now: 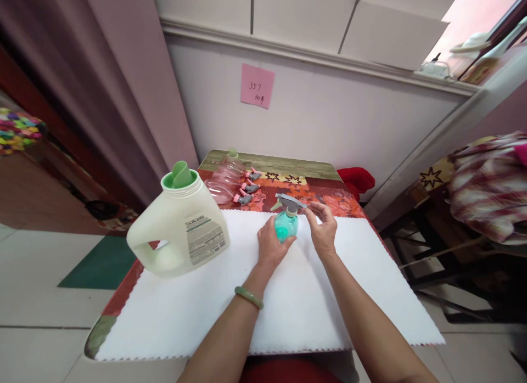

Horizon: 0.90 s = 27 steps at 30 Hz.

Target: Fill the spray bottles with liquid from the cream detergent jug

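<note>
A spray bottle stands on the surface, between the left hand and right hand. A jug stands to its left; three bottles lie behind, toward the wall.

spray bottle: partly behind left hand | jug label: unreadable

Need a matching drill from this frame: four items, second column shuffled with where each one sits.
1 detergent jug
2 teal spray bottle
3 pink spray bottles
4 pink note

A stuck on the wall
B lying at the far end of the table
C gripped by the left hand
D upright at the left edge of the white cloth

Pairs: 1-D, 2-C, 3-B, 4-A
</note>
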Motion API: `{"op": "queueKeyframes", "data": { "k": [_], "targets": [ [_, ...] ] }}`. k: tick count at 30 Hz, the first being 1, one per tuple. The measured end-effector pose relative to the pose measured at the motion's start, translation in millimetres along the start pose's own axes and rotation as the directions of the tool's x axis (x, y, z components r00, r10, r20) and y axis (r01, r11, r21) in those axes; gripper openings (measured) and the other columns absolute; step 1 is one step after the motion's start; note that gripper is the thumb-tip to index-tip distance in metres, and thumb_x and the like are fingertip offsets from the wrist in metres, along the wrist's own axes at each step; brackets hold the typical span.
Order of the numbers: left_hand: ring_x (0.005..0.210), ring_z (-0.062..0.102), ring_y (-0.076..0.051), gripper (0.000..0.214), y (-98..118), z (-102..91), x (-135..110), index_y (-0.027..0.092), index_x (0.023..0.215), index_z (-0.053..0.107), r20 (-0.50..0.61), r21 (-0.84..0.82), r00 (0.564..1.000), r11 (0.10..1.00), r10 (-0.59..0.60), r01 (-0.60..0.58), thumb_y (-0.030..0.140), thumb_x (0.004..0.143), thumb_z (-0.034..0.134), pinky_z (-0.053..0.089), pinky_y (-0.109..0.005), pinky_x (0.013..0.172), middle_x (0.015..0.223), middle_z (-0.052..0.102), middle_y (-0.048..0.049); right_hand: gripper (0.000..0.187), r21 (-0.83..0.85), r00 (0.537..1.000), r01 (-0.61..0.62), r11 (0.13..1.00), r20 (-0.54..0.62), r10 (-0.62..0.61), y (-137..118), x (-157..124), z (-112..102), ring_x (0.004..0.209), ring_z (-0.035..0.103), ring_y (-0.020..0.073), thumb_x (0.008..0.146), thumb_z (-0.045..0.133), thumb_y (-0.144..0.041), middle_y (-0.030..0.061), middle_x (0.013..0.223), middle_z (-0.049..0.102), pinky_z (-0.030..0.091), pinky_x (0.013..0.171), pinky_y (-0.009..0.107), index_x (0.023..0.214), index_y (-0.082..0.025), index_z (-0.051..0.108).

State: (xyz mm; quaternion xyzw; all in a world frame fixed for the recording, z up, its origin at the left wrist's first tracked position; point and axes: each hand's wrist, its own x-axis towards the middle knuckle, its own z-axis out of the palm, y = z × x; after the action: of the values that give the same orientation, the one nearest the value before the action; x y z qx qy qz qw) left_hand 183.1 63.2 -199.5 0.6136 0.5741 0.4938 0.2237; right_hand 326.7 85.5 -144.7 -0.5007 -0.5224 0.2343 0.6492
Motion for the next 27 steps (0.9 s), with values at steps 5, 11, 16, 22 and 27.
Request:
{"op": "queueKeyframes", "data": {
  "k": [5, 11, 16, 22, 27],
  "targets": [
    [0.119, 0.061, -0.032, 0.069, 0.8, 0.2, -0.3, 0.025, 0.131, 0.049, 0.010, -0.002, 1.000, 1.000, 0.030, -0.030, 0.039, 0.070, 0.079, 0.044, -0.049, 0.103, 0.124, 0.067, -0.0109, 0.049, -0.017, 0.993, -0.053, 0.998, 0.109, 0.054, -1.4, -15.0, 19.8, 0.102, 0.067, 0.0253, 0.071, 0.081, -0.044, 0.0089, 0.107, 0.071, 0.051, 0.097, 0.044, 0.109, -0.020, 0.061],
    [0.121, 0.061, -0.033, 0.069, -2.4, -0.6, 0.5, 0.027, 0.128, 0.052, 0.003, -0.022, 0.999, 0.999, 0.038, -0.038, 0.041, 0.068, 0.081, 0.047, -0.047, 0.101, 0.126, 0.066, -0.0114, 0.045, -0.210, 0.986, -0.160, 0.965, 0.007, 0.165, -7.9, -6.3, 36.0, 0.077, 0.062, 0.0210, 0.057, 0.087, -0.053, 0.0003, 0.079, 0.068, 0.050, 0.078, 0.036, 0.078, -0.022, 0.063],
    [0.123, 0.060, -0.033, 0.088, -7.5, 1.0, 0.6, 0.026, 0.136, 0.041, -0.015, -0.061, 1.000, 0.998, -0.001, 0.000, 0.042, 0.062, 0.086, 0.049, -0.050, 0.099, 0.130, 0.064, -0.0132, 0.042, -0.212, 0.991, -0.089, 0.973, 0.080, 0.108, -11.6, 2.6, 23.2, 0.075, 0.062, 0.0211, 0.063, 0.084, -0.055, 0.0022, 0.077, 0.070, 0.049, 0.076, 0.035, 0.078, -0.020, 0.066],
    [0.116, 0.064, -0.030, 0.079, -7.6, -1.3, 0.4, 0.027, 0.130, 0.041, 0.005, -0.103, 0.999, 0.994, -0.036, 0.036, 0.039, 0.065, 0.084, 0.051, -0.046, 0.095, 0.126, 0.066, -0.0112, 0.028, -0.118, 0.883, 0.097, 0.988, 0.468, -0.030, -16.5, 12.4, 4.2, 0.090, 0.068, 0.0241, 0.084, 0.070, -0.047, 0.0060, 0.095, 0.076, 0.053, 0.085, 0.038, 0.097, -0.022, 0.074],
    [0.119, 0.063, -0.031, 0.080, -4.9, -3.3, 0.8, 0.024, 0.133, 0.040, 0.012, -0.112, 0.999, 0.993, -0.039, 0.040, 0.038, 0.066, 0.083, 0.051, -0.046, 0.096, 0.130, 0.064, -0.0134, 0.033, -0.068, 0.768, 0.090, 0.994, 0.640, -0.026, -23.1, 20.8, -1.1, 0.099, 0.068, 0.0251, 0.092, 0.060, -0.048, 0.0064, 0.105, 0.076, 0.054, 0.090, 0.040, 0.110, -0.023, 0.073]
  ]
}}
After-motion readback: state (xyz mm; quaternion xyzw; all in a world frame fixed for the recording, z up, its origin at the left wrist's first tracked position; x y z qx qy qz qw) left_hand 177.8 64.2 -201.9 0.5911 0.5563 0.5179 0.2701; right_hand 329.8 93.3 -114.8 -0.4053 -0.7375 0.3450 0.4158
